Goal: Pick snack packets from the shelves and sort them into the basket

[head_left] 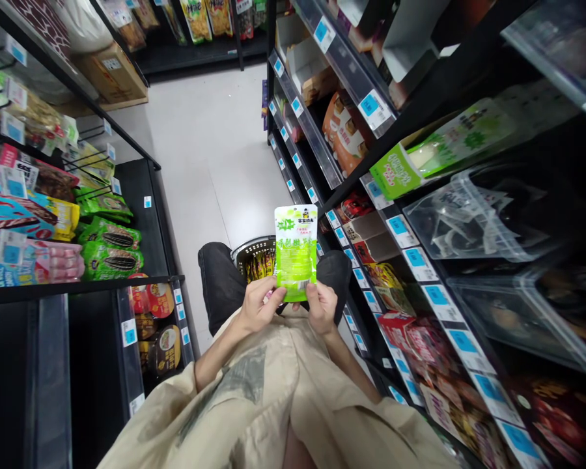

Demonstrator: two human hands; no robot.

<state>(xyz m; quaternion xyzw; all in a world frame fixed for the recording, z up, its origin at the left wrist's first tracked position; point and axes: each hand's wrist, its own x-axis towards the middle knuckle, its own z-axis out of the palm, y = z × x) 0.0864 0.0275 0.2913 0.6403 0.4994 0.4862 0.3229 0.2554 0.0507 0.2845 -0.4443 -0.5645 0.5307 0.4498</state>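
A green and white snack pouch [296,254] is held upright in front of my body, its printed face toward me. My left hand [264,303] grips the pouch's lower left corner, thumb on the front. At the lower right corner my right hand [321,306] pinches it the same way. The fingers behind the pouch are mostly hidden. Behind and left of the pouch, a dark basket [252,244] with a perforated rim stands between my knees. Several yellow packets [260,266] lie in it, partly covered by the pouch.
Shelves with price tags line both sides of a narrow aisle. A green open box [395,170] of similar pouches sits on the right shelf, near clear plastic bins [461,221]. Green seed bags [112,247] lie on the left shelf. A cardboard carton [110,75] stands at the far left.
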